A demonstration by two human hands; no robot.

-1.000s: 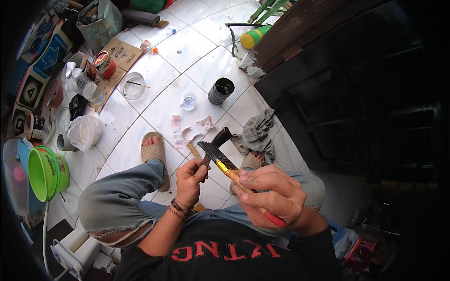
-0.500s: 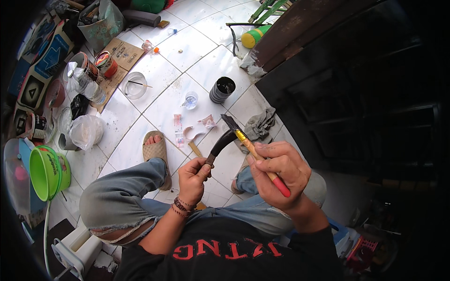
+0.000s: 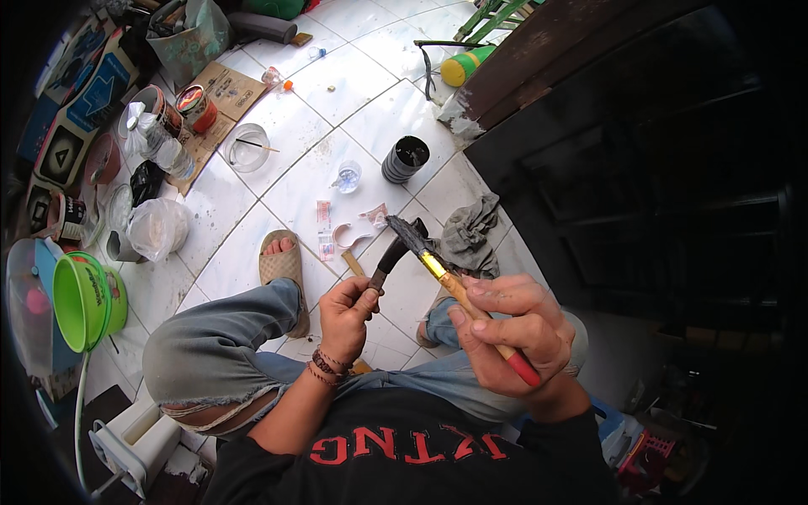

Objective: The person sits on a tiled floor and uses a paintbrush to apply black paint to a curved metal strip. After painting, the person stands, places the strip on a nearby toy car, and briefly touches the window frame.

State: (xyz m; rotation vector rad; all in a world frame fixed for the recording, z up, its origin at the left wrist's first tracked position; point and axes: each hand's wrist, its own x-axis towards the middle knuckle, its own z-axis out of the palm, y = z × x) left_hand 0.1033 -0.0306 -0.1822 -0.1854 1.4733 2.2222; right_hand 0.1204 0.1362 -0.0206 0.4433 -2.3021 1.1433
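My left hand (image 3: 345, 324) is closed round the brownish end of a dark, curved piece (image 3: 388, 259), whose black part points up and to the right; its exact kind is unclear. Between the fingers of my right hand (image 3: 528, 337) is a paintbrush (image 3: 461, 293) with a wooden handle, a red end and a shiny yellow ferrule. Its black-coated bristles lie across the far end of the curved piece and partly hide it. Farther off, a black ribbed container (image 3: 393, 170) of black paint stands on the floor. A crumpled grey rag (image 3: 468, 231) lies beyond the brush.
A clear plastic cup (image 3: 346, 178) and torn packaging scraps (image 3: 325, 220) lie on the white tiles. A clear bowl (image 3: 245, 160) holds a thin brush. Tins, bags and a green bucket (image 3: 77, 311) crowd the left. A dark panelled door (image 3: 640, 210) fills the right.
The paintbrush's bristles have moved left and nearer to me over the curved piece. My right hand has shifted slightly right and nearer; my left hand has barely moved.
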